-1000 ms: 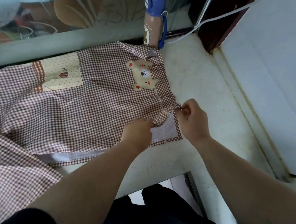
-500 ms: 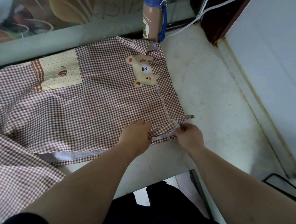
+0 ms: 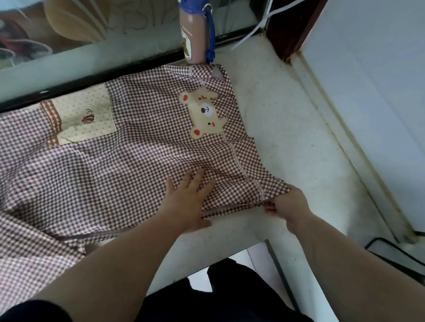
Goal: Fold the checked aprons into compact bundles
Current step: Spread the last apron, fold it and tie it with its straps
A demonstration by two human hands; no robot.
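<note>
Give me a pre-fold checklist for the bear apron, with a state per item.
1. Left hand flat on the checked apron, pinning it: ok.
2. Right hand pinches the apron's near right corner: ok.
3. Cloth smooth: not ok, creases run between the left hand and the bear patch.
4. Far edge free: not ok, the bottle stands right at the apron's far right corner.
5. Left end of the apron laid flat: cannot tell, it runs out of frame.
</note>
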